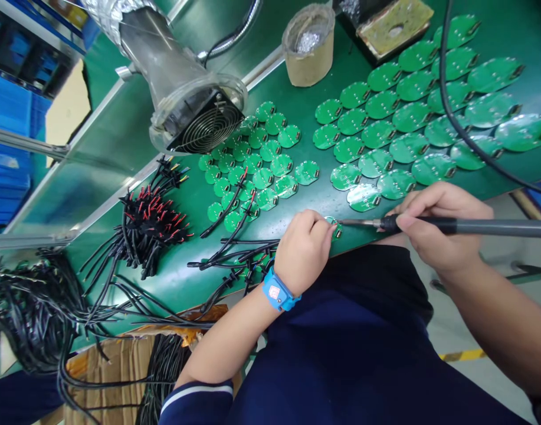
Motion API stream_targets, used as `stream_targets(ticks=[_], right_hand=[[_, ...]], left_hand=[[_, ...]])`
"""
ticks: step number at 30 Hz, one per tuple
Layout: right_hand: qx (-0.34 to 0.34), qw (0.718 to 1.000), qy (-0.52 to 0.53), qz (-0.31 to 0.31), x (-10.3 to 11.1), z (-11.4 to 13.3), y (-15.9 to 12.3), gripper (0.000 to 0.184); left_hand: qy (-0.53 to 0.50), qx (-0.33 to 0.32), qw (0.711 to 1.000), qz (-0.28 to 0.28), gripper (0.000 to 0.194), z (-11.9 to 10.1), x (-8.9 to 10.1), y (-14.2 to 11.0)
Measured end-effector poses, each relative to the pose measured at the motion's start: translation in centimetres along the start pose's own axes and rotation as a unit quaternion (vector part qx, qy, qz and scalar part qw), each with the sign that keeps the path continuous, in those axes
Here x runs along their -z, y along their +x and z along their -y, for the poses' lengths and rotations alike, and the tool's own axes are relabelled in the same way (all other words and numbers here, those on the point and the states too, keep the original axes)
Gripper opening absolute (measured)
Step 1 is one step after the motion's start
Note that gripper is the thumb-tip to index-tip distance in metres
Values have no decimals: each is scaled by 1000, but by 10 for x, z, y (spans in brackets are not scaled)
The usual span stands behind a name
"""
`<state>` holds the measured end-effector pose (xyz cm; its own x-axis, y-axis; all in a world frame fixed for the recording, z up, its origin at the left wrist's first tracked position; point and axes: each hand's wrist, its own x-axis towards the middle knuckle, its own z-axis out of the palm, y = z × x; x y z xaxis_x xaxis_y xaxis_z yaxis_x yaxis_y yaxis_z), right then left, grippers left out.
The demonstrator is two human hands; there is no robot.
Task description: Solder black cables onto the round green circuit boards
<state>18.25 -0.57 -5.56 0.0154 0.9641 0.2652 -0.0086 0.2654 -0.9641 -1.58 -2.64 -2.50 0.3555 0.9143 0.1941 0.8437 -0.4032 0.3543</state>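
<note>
My right hand (447, 221) is closed around the dark handle of a soldering iron (358, 223), which points left. Its tip reaches a small round green circuit board (336, 231) near the table's front edge. At that board's left edge are the pinched fingers of my left hand (306, 243); what is between them is hidden. A blue wrist strap (279, 290) sits on my left wrist. Several black cables (235, 251) run up to and behind the left hand, over other boards.
Rows of green circuit boards (376, 136) cover the right and middle of the green table. A fan-fitted fume duct (208, 118) hangs over the left rows. Behind stand a tan cup (309, 53) and a sponge (394, 29). Bundled red-tipped cables (153, 224) lie left; a cord (451, 112) crosses right.
</note>
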Motion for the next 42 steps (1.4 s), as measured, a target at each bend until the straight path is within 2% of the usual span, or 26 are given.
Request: stream_targets(ticks=[12,17,21,25,29,30,33,34,38,42], right_hand=[[12,1000,1,-7,-1,-3,-2,11],[16,991,107,-73,-4,-5,3,12],[47,977,166,-122,-10,-4,10,11],[37,975,157,-154,-13,0,13,10],[31,973,140,-180,-9,-3,14,10],[36,973,138,-180,-8,-6,15,10],[56,971,133,-193,-7,-12,17,9],[52,971,136,-189,-7,-12,17,9],[20,981,144,-130,-7,-6,14,11],[8,991,116,-63,-5,-4,9,11]], left_hand=[[67,-4,998,16,24,-6,-2,0],[96,-9,995,40,25,-8,1,2],[160,-29,986,46,22,-14,4,4],[209,-40,977,30,21,-26,3,6],[184,-16,981,65,15,-27,13,-2],[178,2,981,77,23,-25,19,-8],[174,70,977,103,71,-14,35,-31],[171,86,976,106,76,-10,39,-39],[128,95,986,54,57,-1,34,-52],[105,49,993,-16,30,-9,18,-34]])
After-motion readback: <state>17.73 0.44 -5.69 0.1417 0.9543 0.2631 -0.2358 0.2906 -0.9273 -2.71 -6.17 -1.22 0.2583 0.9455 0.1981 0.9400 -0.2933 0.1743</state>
